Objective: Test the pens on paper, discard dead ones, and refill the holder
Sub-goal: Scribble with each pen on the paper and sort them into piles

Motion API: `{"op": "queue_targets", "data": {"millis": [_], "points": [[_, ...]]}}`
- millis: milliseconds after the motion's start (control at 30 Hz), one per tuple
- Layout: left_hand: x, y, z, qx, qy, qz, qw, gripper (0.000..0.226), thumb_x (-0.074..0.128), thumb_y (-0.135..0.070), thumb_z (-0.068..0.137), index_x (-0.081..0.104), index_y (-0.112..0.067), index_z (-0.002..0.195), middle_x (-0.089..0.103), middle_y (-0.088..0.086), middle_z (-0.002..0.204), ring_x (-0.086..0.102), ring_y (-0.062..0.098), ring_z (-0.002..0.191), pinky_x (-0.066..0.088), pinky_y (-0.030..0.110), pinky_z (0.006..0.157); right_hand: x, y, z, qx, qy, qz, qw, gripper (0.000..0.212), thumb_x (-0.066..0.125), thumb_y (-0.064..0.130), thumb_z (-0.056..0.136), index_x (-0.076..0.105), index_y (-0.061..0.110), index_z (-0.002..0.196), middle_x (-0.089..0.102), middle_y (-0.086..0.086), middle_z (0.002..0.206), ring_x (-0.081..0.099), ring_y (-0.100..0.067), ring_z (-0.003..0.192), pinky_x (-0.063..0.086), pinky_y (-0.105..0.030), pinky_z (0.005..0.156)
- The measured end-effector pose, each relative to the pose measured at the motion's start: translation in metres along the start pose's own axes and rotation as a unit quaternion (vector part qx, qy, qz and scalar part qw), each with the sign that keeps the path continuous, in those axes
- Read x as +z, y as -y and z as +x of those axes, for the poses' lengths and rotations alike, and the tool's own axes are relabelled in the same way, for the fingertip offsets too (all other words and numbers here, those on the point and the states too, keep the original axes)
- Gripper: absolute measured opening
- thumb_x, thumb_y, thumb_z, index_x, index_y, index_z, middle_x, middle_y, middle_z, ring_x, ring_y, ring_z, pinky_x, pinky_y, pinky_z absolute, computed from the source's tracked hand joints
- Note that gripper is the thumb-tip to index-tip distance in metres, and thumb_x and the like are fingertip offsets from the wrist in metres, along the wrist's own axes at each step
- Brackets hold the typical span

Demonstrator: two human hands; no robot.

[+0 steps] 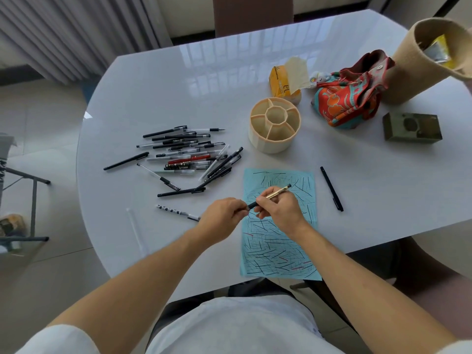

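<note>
Between both sets of fingertips, above the scribbled blue paper point(278, 249), a slim gold pen point(270, 196) with black ends lies slanted: the right hand point(279, 209) has its fingers curled round the barrel, and the left hand point(224, 217) pinches the dark lower end, whether cap or tip cannot be told. Both hands cover the middle of the sheet, which lies flat on the glossy white table point(178, 85) and is crossed all over with short black and a few red strokes. Just right of the paper a single black pen point(331, 189) lies apart; a spotted pen point(177, 212) lies beside the left hand, partly hidden by it. Farther left sits a loose pile of pens point(189, 155), mostly black and clear plastic, one red. Beyond the paper stands the round cream holder point(274, 125), ribbed outside, divided into compartments around a central well. Behind it are a yellow tissue pack point(281, 83), a patterned orange cloth bag point(350, 95), a tan felt tube point(421, 60) and a dull metal box point(412, 130)
</note>
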State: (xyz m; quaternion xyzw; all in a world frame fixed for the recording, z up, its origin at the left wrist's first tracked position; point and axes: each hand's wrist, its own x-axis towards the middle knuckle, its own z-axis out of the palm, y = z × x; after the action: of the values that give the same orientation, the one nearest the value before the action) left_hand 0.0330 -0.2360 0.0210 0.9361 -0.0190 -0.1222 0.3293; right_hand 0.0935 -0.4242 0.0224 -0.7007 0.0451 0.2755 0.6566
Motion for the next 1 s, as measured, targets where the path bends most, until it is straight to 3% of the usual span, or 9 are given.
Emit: {"op": "queue_targets", "data": {"millis": [200, 400, 533, 600, 667, 733, 833, 933, 1000], "points": [[-0.004, 0.001, -0.006, 0.005, 0.004, 0.034, 0.999, 0.02, 0.058, -0.026, 0.098, 0.072, -0.013, 0.093, 0.06, -0.005, 0.075, 0.053, 0.015, 0.07, 0.04, 0.03, 0.061, 0.013, -0.011, -0.006, 0.001, -0.005, -0.024, 1.0, 0.01, 0.07, 0.014, 0.096, 0.068, 0.006, 0.091, 0.075, -0.014, 0.074, 0.07, -0.025, 0.06, 0.062, -0.034, 0.063], [-0.007, 0.011, -0.038, -0.056, -0.011, 0.015, 0.998, 0.025, 0.059, -0.022, 0.096, 0.062, -0.01, 0.075, 0.053, -0.003, 0.066, 0.048, 0.018, 0.064, 0.04, 0.036, 0.061, 0.047, -0.01, -0.005, 0.016, 0.041, -0.086, 0.995, 0.011, 0.068, 0.016, 0.097, 0.065, 0.007, 0.091, 0.074, -0.011, 0.07, 0.068, -0.023, 0.057, 0.06, -0.036, 0.061], [-0.003, 0.027, -0.076, -0.174, -0.081, -0.078, 0.978, 0.024, 0.063, -0.026, 0.095, 0.062, -0.022, 0.071, 0.05, -0.009, 0.066, 0.047, 0.01, 0.064, 0.033, 0.028, 0.059, 0.082, -0.004, 0.004, 0.022, 0.108, -0.119, 0.987, 0.021, 0.07, 0.028, 0.096, 0.068, 0.008, 0.088, 0.072, -0.005, 0.067, 0.062, -0.016, 0.053, 0.057, -0.033, 0.06], [-0.005, 0.044, -0.096, -0.26, -0.122, -0.117, 0.951, 0.017, 0.064, -0.029, 0.095, 0.07, -0.025, 0.079, 0.057, -0.01, 0.075, 0.054, 0.008, 0.074, 0.038, 0.026, 0.064, 0.102, -0.005, 0.008, 0.026, 0.1, -0.112, 0.988, 0.03, 0.062, 0.04, 0.1, 0.071, 0.013, 0.091, 0.072, 0.0, 0.073, 0.06, -0.013, 0.055, 0.056, -0.034, 0.063], [-0.009, 0.066, -0.12, -0.328, -0.139, -0.115, 0.927, 0.021, 0.063, -0.033, 0.095, 0.069, -0.026, 0.076, 0.059, -0.01, 0.069, 0.056, 0.01, 0.07, 0.04, 0.026, 0.062, 0.123, -0.01, 0.012, -0.01, 0.068, -0.167, 0.984, 0.027, 0.057, 0.039, 0.102, 0.07, 0.017, 0.092, 0.07, 0.003, 0.081, 0.06, -0.011, 0.063, 0.054, -0.034, 0.067], [-0.013, 0.086, -0.142, -0.379, -0.145, -0.098, 0.909, 0.023, 0.063, -0.034, 0.095, 0.064, -0.028, 0.072, 0.059, -0.01, 0.06, 0.057, 0.007, 0.063, 0.04, 0.023, 0.055, 0.141, -0.018, 0.018, -0.076, 0.074, -0.297, 0.949, 0.018, 0.06, 0.032, 0.099, 0.07, 0.016, 0.101, 0.069, 0.0, 0.095, 0.063, -0.015, 0.082, 0.052, -0.035, 0.078], [-0.02, 0.106, -0.166, -0.435, -0.16, -0.095, 0.881, 0.006, 0.066, -0.032, 0.092, 0.063, -0.036, 0.089, 0.063, -0.01, 0.067, 0.059, 0.003, 0.066, 0.038, 0.02, 0.053, 0.167, -0.026, 0.028, -0.14, 0.152, -0.454, 0.867, 0.027, 0.061, 0.028, 0.098, 0.066, 0.013, 0.12, 0.065, -0.007, 0.118, 0.062, -0.027, 0.104, 0.05, -0.038, 0.089], [-0.023, 0.121, -0.175, -0.455, -0.161, -0.077, 0.873, 0.012, 0.065, -0.03, 0.093, 0.058, -0.031, 0.103, 0.063, -0.007, 0.069, 0.059, 0.006, 0.066, 0.039, 0.025, 0.052, 0.184, -0.029, 0.036, -0.174, 0.195, -0.561, 0.786, 0.025, 0.057, 0.026, 0.099, 0.062, 0.011, 0.119, 0.06, -0.011, 0.123, 0.06, -0.035, 0.11, 0.05, -0.039, 0.087], [-0.023, 0.126, -0.175, -0.461, -0.141, -0.058, 0.874, 0.02, 0.063, -0.031, 0.094, 0.049, -0.03, 0.108, 0.064, -0.005, 0.07, 0.061, 0.011, 0.067, 0.042, 0.029, 0.053, 0.188, -0.027, 0.039, -0.171, 0.199, -0.58, 0.771, 0.023, 0.056, 0.024, 0.099, 0.062, 0.01, 0.116, 0.06, -0.012, 0.122, 0.062, -0.036, 0.107, 0.051, -0.039, 0.085]]}}
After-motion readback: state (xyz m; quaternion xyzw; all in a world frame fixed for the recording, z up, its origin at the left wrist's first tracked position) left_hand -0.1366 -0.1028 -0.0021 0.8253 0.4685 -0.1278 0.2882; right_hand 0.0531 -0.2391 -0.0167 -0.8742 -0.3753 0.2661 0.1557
